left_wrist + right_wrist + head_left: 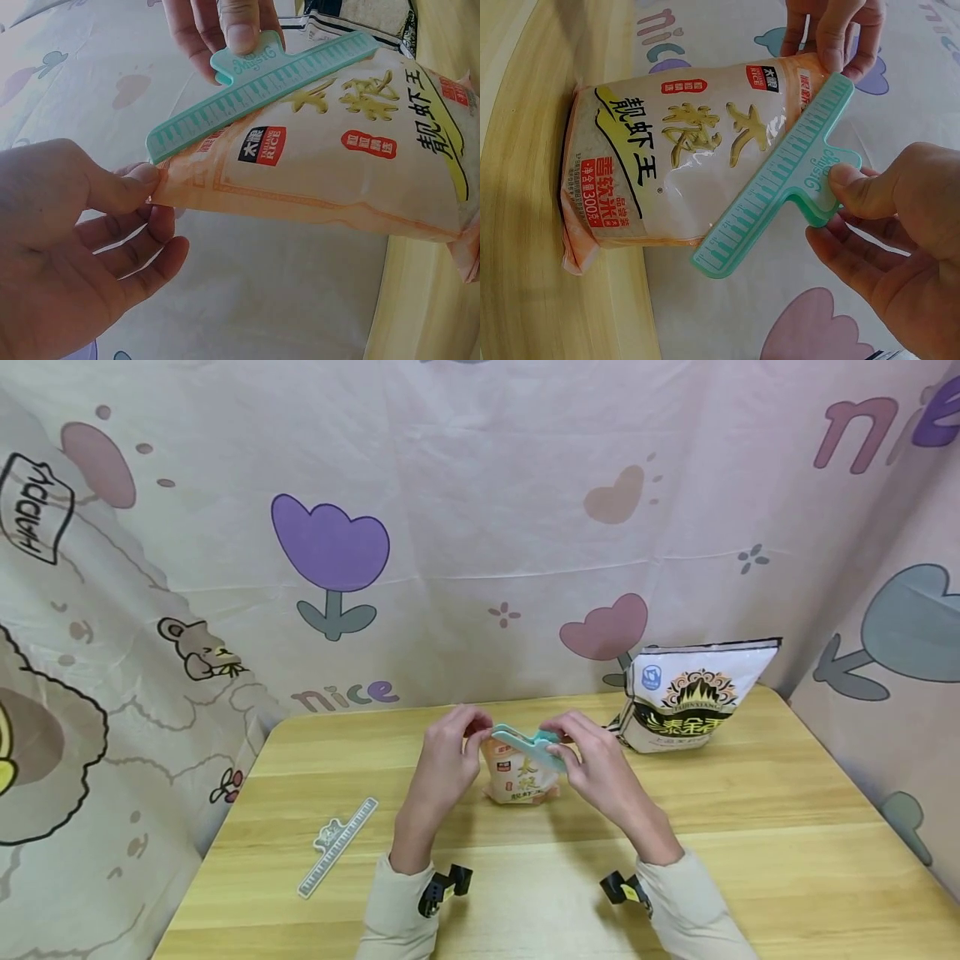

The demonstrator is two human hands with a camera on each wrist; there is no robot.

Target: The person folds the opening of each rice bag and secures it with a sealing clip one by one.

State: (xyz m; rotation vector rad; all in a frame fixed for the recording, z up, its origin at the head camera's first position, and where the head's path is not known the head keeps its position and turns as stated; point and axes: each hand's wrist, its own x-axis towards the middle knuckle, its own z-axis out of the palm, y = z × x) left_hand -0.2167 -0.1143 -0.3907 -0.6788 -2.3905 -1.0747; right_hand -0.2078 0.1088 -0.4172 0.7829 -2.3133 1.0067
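Observation:
A small orange-and-clear rice bag [517,777] stands upright on the table between the two hands. My left hand [82,225] pinches its top corner between thumb and forefinger, the other fingers loosely bent. My right hand [900,232] grips the handle tabs of a mint-green bag clip [780,180], thumb on the front tab and fingers behind. The clip's long bar, patterned like piano keys, lies slantwise over the top of the bag. In the left wrist view one end of the bar sits right beside my left thumb.
A larger white rice bag [678,702] with a black-and-gold print stands at the back right. On the left of the wooden table [750,860] lies a pale clip [337,847] with a piano-key pattern. A printed cloth [480,568] hangs behind the table.

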